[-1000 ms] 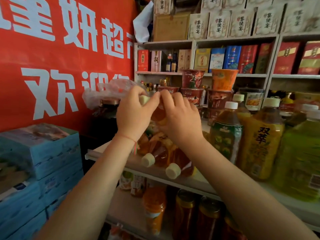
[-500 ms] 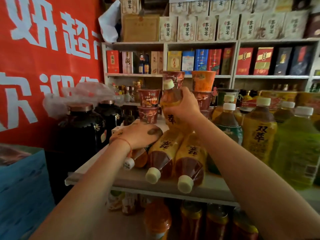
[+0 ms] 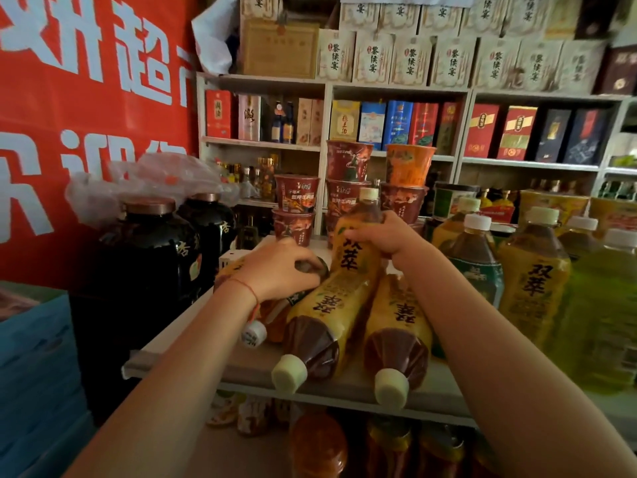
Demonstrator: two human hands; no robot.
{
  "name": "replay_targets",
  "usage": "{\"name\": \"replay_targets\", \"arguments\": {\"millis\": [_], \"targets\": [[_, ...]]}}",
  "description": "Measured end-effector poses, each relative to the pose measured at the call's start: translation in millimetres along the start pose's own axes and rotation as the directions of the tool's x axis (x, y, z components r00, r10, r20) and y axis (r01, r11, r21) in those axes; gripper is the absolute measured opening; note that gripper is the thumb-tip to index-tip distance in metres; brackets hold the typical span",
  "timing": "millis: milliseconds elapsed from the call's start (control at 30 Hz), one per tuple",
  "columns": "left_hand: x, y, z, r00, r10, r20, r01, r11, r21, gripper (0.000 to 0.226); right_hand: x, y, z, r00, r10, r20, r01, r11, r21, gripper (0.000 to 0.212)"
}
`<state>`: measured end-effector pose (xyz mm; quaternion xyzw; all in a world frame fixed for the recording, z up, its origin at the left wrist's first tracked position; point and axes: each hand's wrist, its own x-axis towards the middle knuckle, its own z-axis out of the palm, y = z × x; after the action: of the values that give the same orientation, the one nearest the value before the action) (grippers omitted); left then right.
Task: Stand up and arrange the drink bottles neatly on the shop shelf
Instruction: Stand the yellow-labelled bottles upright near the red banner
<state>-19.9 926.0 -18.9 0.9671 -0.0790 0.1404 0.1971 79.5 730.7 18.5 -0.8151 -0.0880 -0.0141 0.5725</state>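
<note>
1. Your right hand (image 3: 386, 234) gripped an upright tea bottle (image 3: 356, 243) high on its shoulder, fingers curled round it just under the cream cap, with its base down among the fallen ones at the back of the shelf (image 3: 193, 357).
2. Your left hand (image 3: 279, 270) lay palm down on a smaller lying bottle (image 3: 272, 315), fingers curled over its far end. Whether they truly clasped it or only rested there could not be told, since the hand hid most of that bottle.
3. Two more fallen bottles lay just right of that one: the middle lying bottle (image 3: 324, 326) and the right lying bottle (image 3: 400, 336). They touched along their sides.
4. The relation that mattered was their long axis. All three lay front to back, caps pointing toward you at the shelf's front edge and bases away toward the cup noodles (image 3: 296, 208).
5. The middle one sat directly between your wrists, touching the small bottle under your left hand. The right one ran under your right forearm.
6. By that layout, your left hand was the nearer to the small bottle and the middle one; your right was occupied until its bottle stood free.
7. Your left forearm reached in low from the near left, wrist level. Your right arm came in higher, from the near right, wrist bent down over the bottle's neck.
8. Standing bottles (image 3: 531, 277) already lined the right of the shelf, so the fallen ones probably belonged upright beside them.
9. Raising each would have meant swinging its cap up and back, with the dark jars (image 3: 151, 257) close on the left.
</note>
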Motion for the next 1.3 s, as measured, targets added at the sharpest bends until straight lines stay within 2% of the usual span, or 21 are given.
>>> {"name": "replay_targets", "arguments": {"millis": [100, 167, 233, 300, 367, 433, 500, 533, 600, 667, 733, 867, 967, 1067, 1133, 1167, 1233, 1300], "targets": [[-4, 1, 3, 1.0, 0.002, -0.001, -0.002, 0.999, 0.046, 0.041, -9, -6, 7, 0.993, -0.067, -0.093, 0.047, 0.979, -0.196, 0.079], [-11, 0, 5, 1.0, 0.014, -0.027, -0.013, 1.0, 0.017, 0.042, -23, -13, 12, 0.972, -0.134, -0.194, 0.066, 0.944, -0.322, 0.082], [-20, -7, 7, 0.994, 0.001, -0.111, -0.007, 0.999, -0.053, 0.033, -41, -16, 16, 0.905, -0.307, -0.295, 0.155, 0.883, -0.444, 0.084], [-30, -20, 7, 0.967, -0.084, -0.24, 0.059, 0.992, -0.112, 0.031, -60, -21, 23, 0.814, -0.51, -0.279, 0.301, 0.781, -0.548, 0.072], [-38, -38, 5, 0.931, -0.187, -0.314, 0.142, 0.977, -0.161, 0.032, -79, -31, 31, 0.809, -0.582, -0.083, 0.43, 0.681, -0.593, 0.05], [-48, -49, 2, 0.926, -0.262, -0.273, 0.208, 0.955, -0.211, 0.039, -97, -38, 45, 0.83, -0.495, 0.257, 0.533, 0.566, -0.629, 0.037], [-60, -54, 0, 0.944, -0.26, -0.205, 0.206, 0.946, -0.249, 0.042, -112, -41, 62, 0.784, -0.317, 0.534, 0.62, 0.443, -0.648, 0.049], [-67, -56, -1, 0.95, -0.248, -0.191, 0.195, 0.946, -0.26, 0.045, -118, -41, 71, 0.761, -0.228, 0.608, 0.642, 0.397, -0.656, 0.059], [-77, -59, -1, 0.955, -0.244, -0.168, 0.204, 0.953, -0.222, 0.056, -123, -40, 82, 0.738, -0.108, 0.666, 0.655, 0.353, -0.668, 0.071], [-86, -62, 2, 0.952, -0.252, -0.171, 0.24, 0.967, -0.086, 0.07, -127, -44, 88, 0.735, -0.081, 0.673, 0.653, 0.352, -0.671, 0.072], [-93, -62, 6, 0.936, -0.253, -0.245, 0.264, 0.964, 0.013, 0.073, -130, -48, 89, 0.726, -0.063, 0.685, 0.66, 0.341, -0.669, 0.071], [-101, -63, 4, 0.926, -0.215, -0.311, 0.237, 0.971, 0.034, 0.069, -137, -46, 97, 0.744, -0.06, 0.665, 0.643, 0.335, -0.689, 0.081], [-103, -59, -8, 0.874, -0.154, -0.461, 0.149, 0.988, -0.048, 0.045, -128, -38, 109, 0.787, -0.191, 0.587, 0.606, 0.419, -0.676, 0.086], [-97, -48, -35, 0.756, -0.032, -0.654, -0.006, 0.998, -0.056, 0.025, -117, -40, 116, 0.826, -0.322, 0.462, 0.557, 0.584, -0.59, 0.101], [-90, -41, -55, 0.71, 0.034, -0.704, -0.054, 0.999, -0.006, 0.026, -110, -45, 121, 0.789, -0.437, 0.432, 0.612, 0.627, -0.482, 0.117], [-86, -38, -64, 0.701, 0.059, -0.711, -0.069, 0.998, 0.015, 0.027, -105, -49, 124, 0.765, -0.482, 0.426, 0.64, 0.639, -0.426, 0.118], [-75, -36, -75, 0.707, 0.056, -0.705, -0.092, 0.996, -0.013, 0.03, -96, -57, 129, 0.751, -0.512, 0.416, 0.654, 0.666, -0.359, 0.103], [-66, -35, -80, 0.73, 0.007, -0.683, -0.117, 0.987, -0.114, 0.032, -88, -62, 133, 0.764, -0.499, 0.409, 0.635, 0.694, -0.339, 0.091]]}}
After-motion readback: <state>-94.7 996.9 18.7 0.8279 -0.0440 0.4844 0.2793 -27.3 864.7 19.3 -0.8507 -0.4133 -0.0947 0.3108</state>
